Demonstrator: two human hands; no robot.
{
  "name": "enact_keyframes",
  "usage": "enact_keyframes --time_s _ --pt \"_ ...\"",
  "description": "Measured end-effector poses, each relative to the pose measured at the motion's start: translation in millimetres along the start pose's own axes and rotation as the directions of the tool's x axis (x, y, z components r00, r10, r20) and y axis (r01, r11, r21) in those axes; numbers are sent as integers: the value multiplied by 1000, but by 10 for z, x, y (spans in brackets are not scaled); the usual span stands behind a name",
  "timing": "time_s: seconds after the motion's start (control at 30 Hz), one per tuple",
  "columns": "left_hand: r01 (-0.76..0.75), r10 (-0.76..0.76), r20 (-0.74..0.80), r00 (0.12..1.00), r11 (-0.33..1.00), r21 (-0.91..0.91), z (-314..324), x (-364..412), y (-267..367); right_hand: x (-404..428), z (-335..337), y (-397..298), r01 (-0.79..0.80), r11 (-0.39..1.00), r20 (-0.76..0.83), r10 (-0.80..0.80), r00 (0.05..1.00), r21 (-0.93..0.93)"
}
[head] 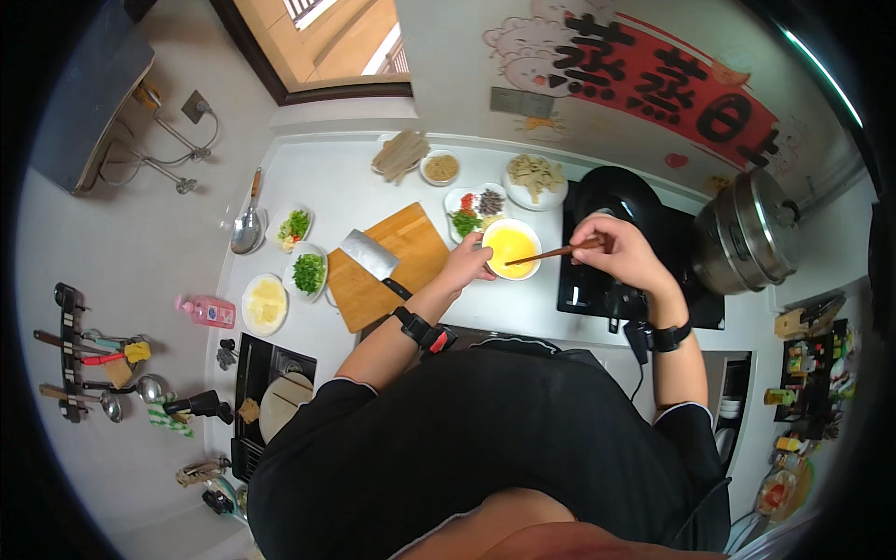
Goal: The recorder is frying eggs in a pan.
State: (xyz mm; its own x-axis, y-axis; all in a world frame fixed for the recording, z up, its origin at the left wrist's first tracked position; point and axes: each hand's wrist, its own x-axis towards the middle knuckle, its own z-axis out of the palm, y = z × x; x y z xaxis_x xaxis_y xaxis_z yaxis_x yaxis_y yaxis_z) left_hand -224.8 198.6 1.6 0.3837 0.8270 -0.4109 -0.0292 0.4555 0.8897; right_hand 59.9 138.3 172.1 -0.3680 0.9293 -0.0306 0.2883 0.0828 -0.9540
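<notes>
My left hand holds a white bowl by its left side, just above the counter's front part. Yellow beaten egg fills much of the bowl. Brown chopsticks are gripped in my right hand, their tips dipped in the egg. Behind the bowl, partly covered by it, a white plate carries chopped greens, red bits and dark bits. To the left, a cleaver rests on a wooden cutting board, its black handle towards my left forearm.
Right of the bowl is a black cooktop with a black wok and a steel steamer pot. Several dishes of cut food, such as chopped greens, stand left and behind. A sink lies at the near left.
</notes>
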Motion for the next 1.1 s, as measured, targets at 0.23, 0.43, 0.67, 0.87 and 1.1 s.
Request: enact_keyframes --time_s 0.23,0.43,0.67,0.87,1.1 --pt "-85 85 -3 996 996 -11 1091 -181 -107 -601 -236 512 228 939 -266 -296 917 -259" --pt "-85 91 -90 992 994 67 1655 -209 -139 -1204 -757 431 27 997 -181 -14 983 69" --pt "-175 184 -45 982 972 154 1864 28 52 -1326 -1047 369 2 990 -225 30 974 144" --pt "-181 178 32 983 963 199 1911 190 383 -1233 -1001 502 28 987 -381 35 924 158" --pt "-179 167 69 984 954 240 1914 515 467 -1133 -1035 626 72 890 -435 149 888 451"
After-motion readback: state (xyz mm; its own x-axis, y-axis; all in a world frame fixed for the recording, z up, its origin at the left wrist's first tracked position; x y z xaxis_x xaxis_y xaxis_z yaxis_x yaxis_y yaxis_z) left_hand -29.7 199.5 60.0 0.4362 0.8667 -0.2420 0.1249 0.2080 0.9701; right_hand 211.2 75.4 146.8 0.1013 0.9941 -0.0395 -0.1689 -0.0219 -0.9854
